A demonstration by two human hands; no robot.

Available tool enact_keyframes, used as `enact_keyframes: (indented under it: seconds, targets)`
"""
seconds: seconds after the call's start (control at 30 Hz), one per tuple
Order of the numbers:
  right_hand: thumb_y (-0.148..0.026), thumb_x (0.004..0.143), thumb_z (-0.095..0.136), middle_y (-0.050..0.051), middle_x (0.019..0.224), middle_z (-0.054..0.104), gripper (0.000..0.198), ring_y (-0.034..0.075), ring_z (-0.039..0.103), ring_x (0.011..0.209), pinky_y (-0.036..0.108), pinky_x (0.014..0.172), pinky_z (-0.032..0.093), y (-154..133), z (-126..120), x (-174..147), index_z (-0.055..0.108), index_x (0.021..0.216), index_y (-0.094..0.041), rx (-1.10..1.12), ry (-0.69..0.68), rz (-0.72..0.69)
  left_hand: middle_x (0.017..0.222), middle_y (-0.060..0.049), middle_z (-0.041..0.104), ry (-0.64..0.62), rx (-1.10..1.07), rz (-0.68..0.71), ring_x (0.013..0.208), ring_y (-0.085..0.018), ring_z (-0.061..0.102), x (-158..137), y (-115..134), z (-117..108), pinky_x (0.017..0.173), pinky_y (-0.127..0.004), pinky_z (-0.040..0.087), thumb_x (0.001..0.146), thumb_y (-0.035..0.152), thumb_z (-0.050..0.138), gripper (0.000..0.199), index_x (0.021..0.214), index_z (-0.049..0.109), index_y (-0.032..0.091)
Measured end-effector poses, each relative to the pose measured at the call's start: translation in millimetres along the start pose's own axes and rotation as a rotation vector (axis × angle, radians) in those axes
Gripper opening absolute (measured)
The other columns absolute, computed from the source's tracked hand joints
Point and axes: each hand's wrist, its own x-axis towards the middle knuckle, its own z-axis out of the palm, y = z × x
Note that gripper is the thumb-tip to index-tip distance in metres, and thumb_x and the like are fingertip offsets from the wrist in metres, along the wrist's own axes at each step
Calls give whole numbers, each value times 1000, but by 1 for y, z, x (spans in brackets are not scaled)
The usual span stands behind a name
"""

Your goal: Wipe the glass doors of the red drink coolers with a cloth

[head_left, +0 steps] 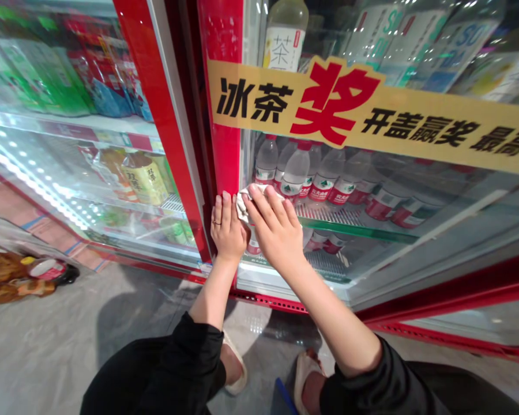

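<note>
My right hand [278,227] presses a crumpled white cloth [243,208] against the glass door [281,207] of a red-framed drinks fridge. Its fingers lie over the cloth and hide most of it. Just to the left, my left hand [229,230] rests flat on the red door frame [225,155], fingers stretched upward and close together, a ring on one of them. It holds nothing. Behind the glass stand several clear water bottles [294,170] with red caps and red labels. A yellow banner strip [246,104] with large characters crosses the glass above my hands.
A second fridge with a red frame [160,86] stands at left, holding green bottles [38,69] and other drinks. A dark bottle with a red label [47,269] lies on the grey floor [125,323]. A blue object [285,396] is between my feet.
</note>
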Motion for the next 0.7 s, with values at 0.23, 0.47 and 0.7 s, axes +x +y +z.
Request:
enact_keyframes:
  seconds: [0.23, 0.47, 0.7]
  targets:
    - [-17, 114, 46, 0, 171, 56, 73, 16, 46, 164, 39, 144, 12, 16, -5, -22, 18, 179, -35, -65, 60, 50, 183, -8, 20, -22, -79, 5, 172, -25, 11, -1, -1, 0, 143, -48, 25, 114, 24, 32, 71, 180, 5, 22]
    - [-21, 116, 41, -3, 176, 50, 67, 14, 38, 168, 33, 141, 25, -11, 6, 9, 24, 178, -35, 77, -27, 57, 181, -8, 28, -39, -23, -62, 171, -23, 14, -9, -6, 4, 144, -43, 24, 117, 27, 37, 73, 181, 3, 27]
    - [-17, 115, 45, -3, 164, 64, 64, 11, 34, 170, 31, 143, -4, 19, -7, -22, 30, 177, -27, -96, 118, -5, 183, -6, 14, -8, -89, 7, 172, -21, 11, 2, 0, -2, 144, -43, 20, 116, 26, 27, 68, 180, 8, 22]
